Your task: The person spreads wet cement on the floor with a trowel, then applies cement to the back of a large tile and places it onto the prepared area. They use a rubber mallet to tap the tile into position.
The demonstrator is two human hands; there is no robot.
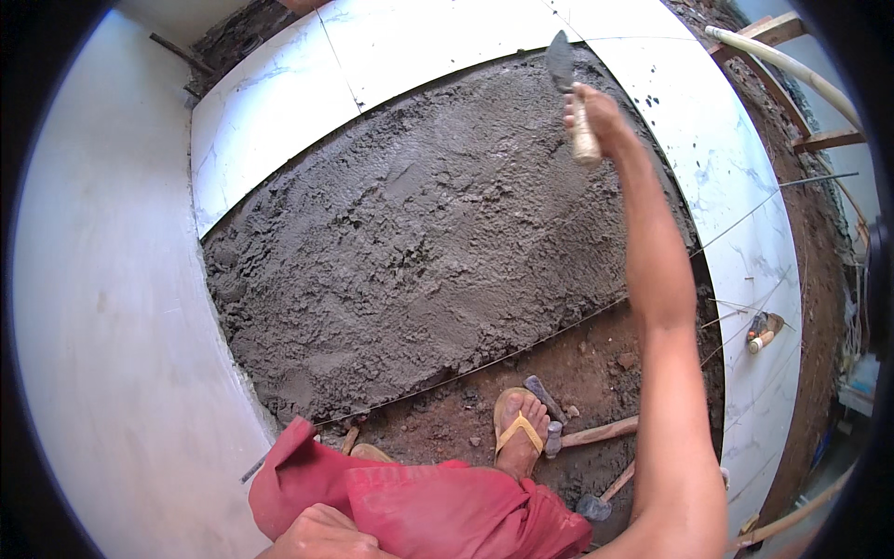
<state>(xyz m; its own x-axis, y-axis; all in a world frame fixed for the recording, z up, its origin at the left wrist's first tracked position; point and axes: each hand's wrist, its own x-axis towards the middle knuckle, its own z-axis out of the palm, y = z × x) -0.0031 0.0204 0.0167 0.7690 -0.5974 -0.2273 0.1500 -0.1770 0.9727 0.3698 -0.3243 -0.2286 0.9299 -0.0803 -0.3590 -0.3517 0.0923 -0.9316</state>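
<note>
A pointed trowel (560, 61) is held at the far right corner of a bed of wet grey mortar (428, 224), its blade directed away from the person and its pale handle (585, 144) angled back toward them. The right grip (605, 119) is wrapped around the handle, so that the blade extends beyond the knuckles and the butt juts out on the near side; whether the metal touches the mortar cannot be told from this angle. The left grip (321, 536) is at the bottom edge, well apart from the trowel and near red cloth (428, 512); its fingers are largely out of sight, and whether they are spread or pressed together cannot be told. White marbled tiles (279, 102) border the mortar on the far side and along the right, where a small pale-handled tool (759, 342) lies. A string (494, 361) runs along the mortar's near edge, with brown soil (596, 363) next to it. There, a foot (521, 447) in a yellow-strapped sandal stands beside a wooden-handled hammer (601, 433), a second hammer (596, 507) lying closer to the person. A pale wall (112, 279) rises at left
</note>
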